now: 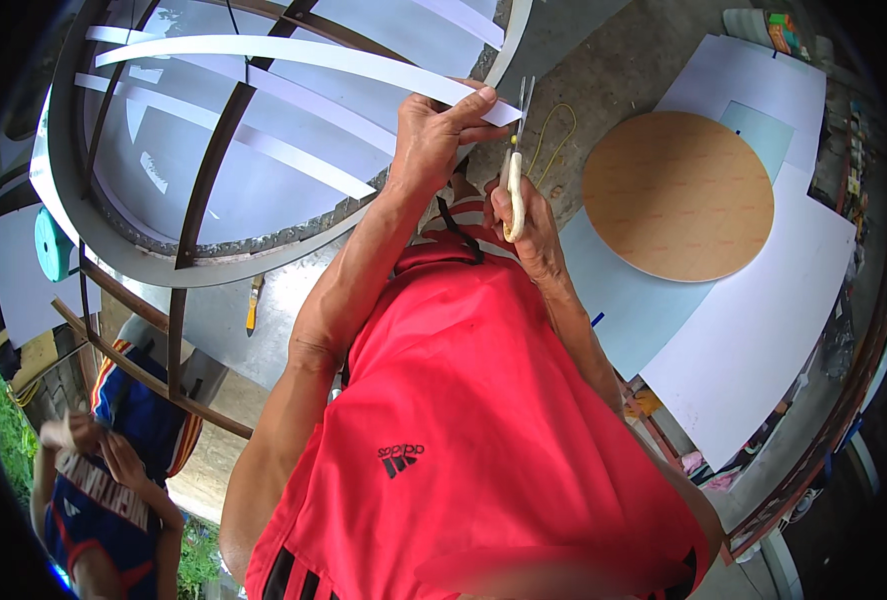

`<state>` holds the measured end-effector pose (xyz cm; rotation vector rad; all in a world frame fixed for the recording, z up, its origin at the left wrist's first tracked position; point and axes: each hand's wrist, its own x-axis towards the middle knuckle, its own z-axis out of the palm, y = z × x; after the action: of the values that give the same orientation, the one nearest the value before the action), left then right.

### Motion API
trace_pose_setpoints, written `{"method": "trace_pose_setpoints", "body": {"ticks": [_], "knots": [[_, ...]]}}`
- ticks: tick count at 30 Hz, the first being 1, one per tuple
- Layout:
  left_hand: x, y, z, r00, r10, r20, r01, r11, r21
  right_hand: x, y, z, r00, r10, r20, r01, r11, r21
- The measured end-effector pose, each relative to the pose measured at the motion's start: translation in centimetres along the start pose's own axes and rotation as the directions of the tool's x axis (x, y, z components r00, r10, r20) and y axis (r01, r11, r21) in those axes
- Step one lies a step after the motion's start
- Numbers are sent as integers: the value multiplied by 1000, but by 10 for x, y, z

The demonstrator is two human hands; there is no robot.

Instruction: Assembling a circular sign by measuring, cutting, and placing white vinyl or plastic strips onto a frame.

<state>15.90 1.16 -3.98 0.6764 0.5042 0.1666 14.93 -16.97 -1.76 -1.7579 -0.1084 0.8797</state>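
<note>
left hand (433,135) pinches the near end of a long white strip (293,55), thumb and fingers closed on it just beside the scissors (515,160); right hand (525,215) is closed around the pale scissor handles, the blades open and pointing up and away from the body, straddling the strip's end. the strip lies above a curved metal frame (198,190), its long axis running left to right in a shallow arc, the free end pointing far left and the held end pointing right toward the blades. risk: the left thumb sits close to the blades, so a hurried cut could nick it; the long unsupported strip could sag or twist and skew the cut line. a round brown board (678,195) rests on white sheets (753,340) to the right.
</note>
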Motion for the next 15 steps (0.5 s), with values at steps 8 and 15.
{"method": "trace_pose_setpoints", "body": {"ticks": [8, 15], "knots": [[-5, -3, 6, 1000, -8, 21, 8, 1000, 13, -7, 9, 6, 982, -179, -57, 175, 982, -70], [-11, 1, 9, 1000, -5, 19, 5, 1000, 12, -17, 22, 13, 983, -33, -179, 62, 985, 160]]}}
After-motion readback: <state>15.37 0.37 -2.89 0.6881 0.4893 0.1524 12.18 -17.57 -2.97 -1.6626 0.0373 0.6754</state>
